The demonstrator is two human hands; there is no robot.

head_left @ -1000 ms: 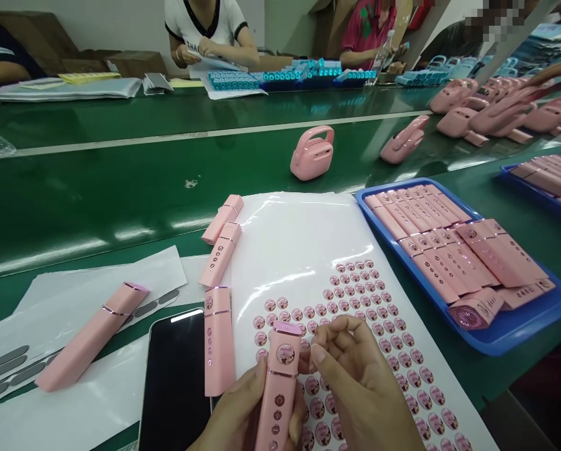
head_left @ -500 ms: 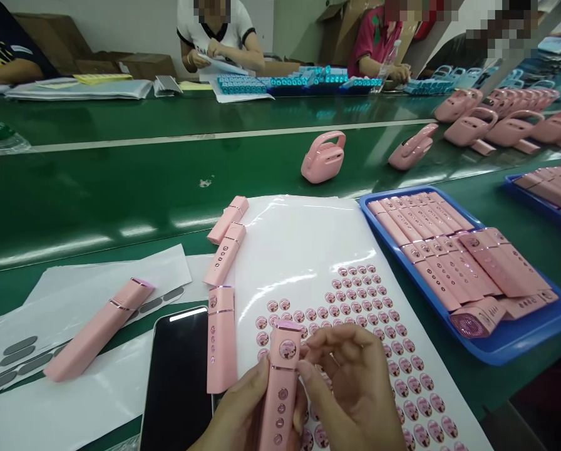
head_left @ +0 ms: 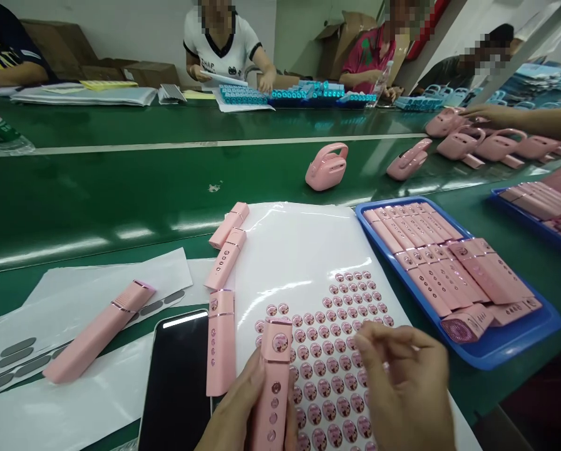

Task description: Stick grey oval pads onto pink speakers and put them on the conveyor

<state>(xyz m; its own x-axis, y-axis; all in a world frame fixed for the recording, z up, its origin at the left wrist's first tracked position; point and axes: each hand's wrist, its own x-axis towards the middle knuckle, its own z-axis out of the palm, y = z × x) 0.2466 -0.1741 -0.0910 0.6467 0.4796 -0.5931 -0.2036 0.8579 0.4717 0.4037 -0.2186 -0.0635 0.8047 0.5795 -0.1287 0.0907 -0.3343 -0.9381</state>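
Observation:
My left hand (head_left: 236,407) is wrapped round a pink microphone (head_left: 272,401) with a column of round buttons. A round picture sticker (head_left: 280,342) sits near its top end. To the right, my right hand (head_left: 405,382) hovers over a white sheet of round stickers (head_left: 328,366), thumb and forefinger pinched together; whether anything is between them I cannot make out. Left of the sheet lie further pink microphones (head_left: 221,351), and a phone (head_left: 174,382) with a dark screen.
A blue tray (head_left: 538,338) of pink microphones stands on the right, with another blue tray (head_left: 534,216) beyond. Pink handled speakers (head_left: 327,168) stand on the green table (head_left: 121,188). Another person's arm (head_left: 534,122) reaches in at the right. Papers (head_left: 97,388) lie at left.
My right hand has moved right, away from the microphone, and its fingers have drawn into a pinch. My left hand with the microphone shifted slightly left. Another person's arm has come in at the right.

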